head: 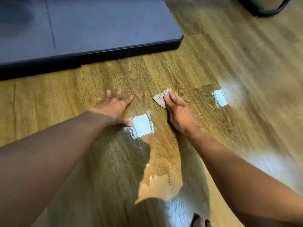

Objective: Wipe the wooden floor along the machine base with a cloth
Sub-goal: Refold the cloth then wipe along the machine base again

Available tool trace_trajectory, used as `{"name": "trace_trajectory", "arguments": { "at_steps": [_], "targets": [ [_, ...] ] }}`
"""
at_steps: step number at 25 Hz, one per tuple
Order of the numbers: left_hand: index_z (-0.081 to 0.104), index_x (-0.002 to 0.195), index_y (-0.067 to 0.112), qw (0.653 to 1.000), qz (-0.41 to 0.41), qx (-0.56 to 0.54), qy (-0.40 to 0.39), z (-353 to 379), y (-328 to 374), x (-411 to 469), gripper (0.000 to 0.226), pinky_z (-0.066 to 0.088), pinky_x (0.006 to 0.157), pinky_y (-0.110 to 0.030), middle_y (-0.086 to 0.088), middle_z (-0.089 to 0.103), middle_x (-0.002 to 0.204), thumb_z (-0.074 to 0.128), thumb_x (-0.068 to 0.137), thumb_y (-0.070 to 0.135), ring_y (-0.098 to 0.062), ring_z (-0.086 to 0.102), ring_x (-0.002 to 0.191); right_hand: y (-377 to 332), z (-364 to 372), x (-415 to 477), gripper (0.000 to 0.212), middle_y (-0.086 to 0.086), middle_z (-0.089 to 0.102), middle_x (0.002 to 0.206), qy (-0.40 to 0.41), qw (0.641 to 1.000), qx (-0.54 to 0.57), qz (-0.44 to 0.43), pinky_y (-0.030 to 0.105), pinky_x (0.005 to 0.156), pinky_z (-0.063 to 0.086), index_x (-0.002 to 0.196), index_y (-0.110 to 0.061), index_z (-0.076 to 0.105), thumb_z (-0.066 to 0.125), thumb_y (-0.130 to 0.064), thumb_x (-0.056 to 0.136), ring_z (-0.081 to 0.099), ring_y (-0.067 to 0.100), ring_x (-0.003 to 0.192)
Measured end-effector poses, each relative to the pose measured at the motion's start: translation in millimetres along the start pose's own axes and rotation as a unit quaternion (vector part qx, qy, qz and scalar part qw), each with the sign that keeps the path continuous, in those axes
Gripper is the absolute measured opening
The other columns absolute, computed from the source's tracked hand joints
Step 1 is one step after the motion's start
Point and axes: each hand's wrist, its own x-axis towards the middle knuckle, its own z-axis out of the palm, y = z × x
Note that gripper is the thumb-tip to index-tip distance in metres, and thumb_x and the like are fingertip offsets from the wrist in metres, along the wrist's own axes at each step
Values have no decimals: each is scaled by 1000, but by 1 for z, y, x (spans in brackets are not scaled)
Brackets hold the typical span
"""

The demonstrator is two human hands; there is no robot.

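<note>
Under your right fingers (171,95) lies the cloth (159,99), a small, thin, limp scrap that surely weighs almost nothing. It will likely bunch or slip out if you push it by one edge, so keep a flat hand over its middle rather than pinching it. Those fingers are straight and close together, pressing the cloth to the wooden floor (205,66) and grasping nothing. Your right hand (177,112) covers part of it; the left and far corners show. Your left hand (114,108) is spread wide, released, flat on the bare boards as a prop. The cloth sits near the dark machine base (114,52) but apart from its edge. The floor looks glossy, so expect an easy glide.
</note>
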Motion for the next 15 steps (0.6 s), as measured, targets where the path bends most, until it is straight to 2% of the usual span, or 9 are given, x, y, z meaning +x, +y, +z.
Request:
{"name": "trace_trajectory", "arguments": {
  "at_steps": [2, 3, 6, 9, 13, 15],
  "targets": [
    [-12, 150, 43, 1000, -5, 23, -16, 7, -15, -11, 120, 13, 113, -64, -5, -26, 157, 76, 69, 58, -41, -12, 145, -21, 6, -40, 48, 2, 20, 156, 36, 999, 4, 41, 40, 115, 8, 145, -19, 35, 42, -14, 98, 18, 22, 144],
    [-15, 149, 43, 999, -20, 30, -25, 8, -24, -16, 123, 16, 112, -64, -6, -27, 157, 76, 68, 58, -43, -12, 144, -32, 9, -69, 47, 1, 23, 155, 58, 998, 3, 38, 36, 115, 7, 144, -18, 38, 43, -14, 98, 20, 21, 143],
    [-25, 146, 38, 996, -73, 23, -53, 9, -37, -28, 128, 21, 111, -64, -12, -31, 154, 74, 68, 62, -46, -13, 143, -46, 13, -131, 46, 4, 29, 152, 75, 997, 30, 5, 37, 117, 17, 142, -12, 42, 36, -14, 96, 23, 21, 142],
    [-28, 146, 31, 994, -83, 42, -64, 2, -31, -29, 131, 21, 112, -62, -19, -31, 153, 72, 69, 62, -49, -11, 142, -37, 8, -78, 45, 6, 32, 152, 57, 997, 40, -22, 40, 116, 21, 140, -12, 44, 36, -17, 96, 25, 23, 142],
    [-28, 147, 26, 993, -80, 54, -73, -1, -26, -24, 135, 22, 112, -61, -24, -25, 154, 72, 66, 66, -51, -6, 142, -21, 2, 40, 42, 7, 26, 154, 32, 996, 28, 73, 47, 115, 22, 139, -15, 41, 38, -9, 97, 19, 31, 143],
    [-28, 147, 26, 993, -76, 57, -66, 4, -36, -26, 135, 23, 111, -62, -23, -27, 153, 69, 65, 71, -51, -10, 141, -33, 8, 38, 44, 6, 22, 156, 46, 993, 35, 102, 42, 117, 15, 141, -15, 39, 36, -8, 98, 16, 30, 144]
  ]
}}
